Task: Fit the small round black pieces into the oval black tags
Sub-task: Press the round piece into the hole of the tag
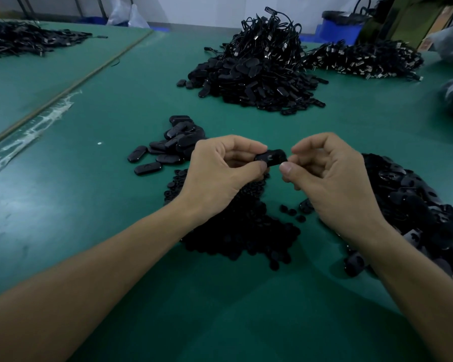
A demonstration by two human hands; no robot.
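On the left of the green table (94,231) a small cluster of tags (168,150) looks finished, the left hand (220,173) pinches one oval tag (271,157) above the heap of small round pieces (241,231), the right hand (332,178) pinches its other end, and the big heap of tags (416,210) probably awaits fitting.

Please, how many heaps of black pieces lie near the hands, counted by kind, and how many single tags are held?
Heaps of oval tags: 2, small heap and large heap
Heaps of small round pieces: 1
Single oval tag, pinched between left hand and right hand: 1
Total: 4
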